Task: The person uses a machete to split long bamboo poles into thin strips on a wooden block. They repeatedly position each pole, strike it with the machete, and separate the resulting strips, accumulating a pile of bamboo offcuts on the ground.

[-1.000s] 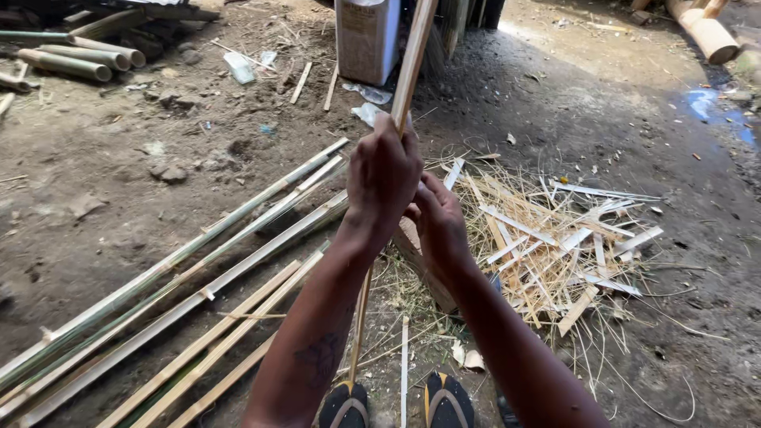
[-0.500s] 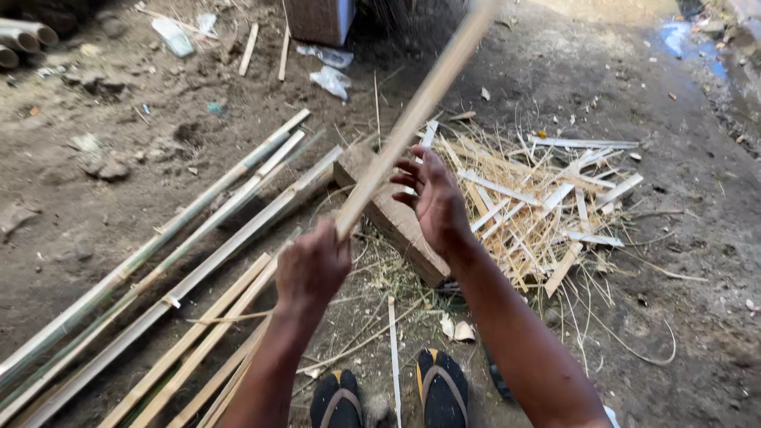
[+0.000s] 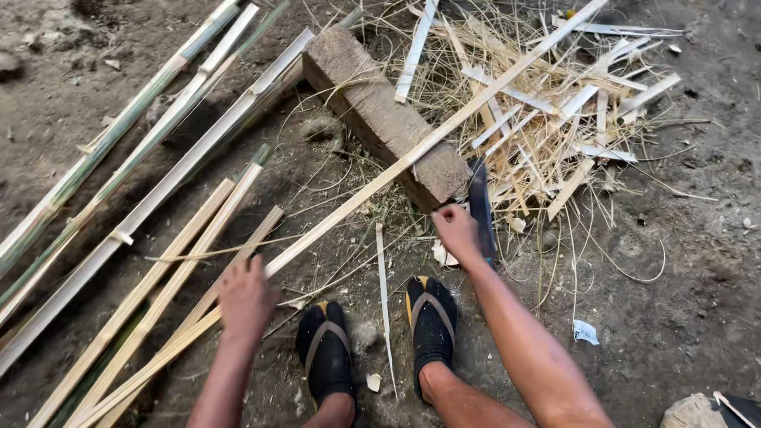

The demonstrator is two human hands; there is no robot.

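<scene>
Long bamboo strip (image 3: 412,158) is down across the wood block (image 3: 380,119) now; left hand (image 3: 246,297) let go (open), right hand (image 3: 456,231) closes on the dark blade (image 3: 481,208).

I see my left hand (image 3: 246,297) on a long bamboo strip (image 3: 420,150) lying across a wooden block (image 3: 380,111); my right hand (image 3: 457,231) grips a dark blade (image 3: 480,206).

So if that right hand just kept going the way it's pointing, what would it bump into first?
The right hand points up and away, toward the wooden block. Its near end lies just beyond the knuckles, so that would probably come first. The dark blade lies right beside the hand; depth is hard to judge.
</scene>
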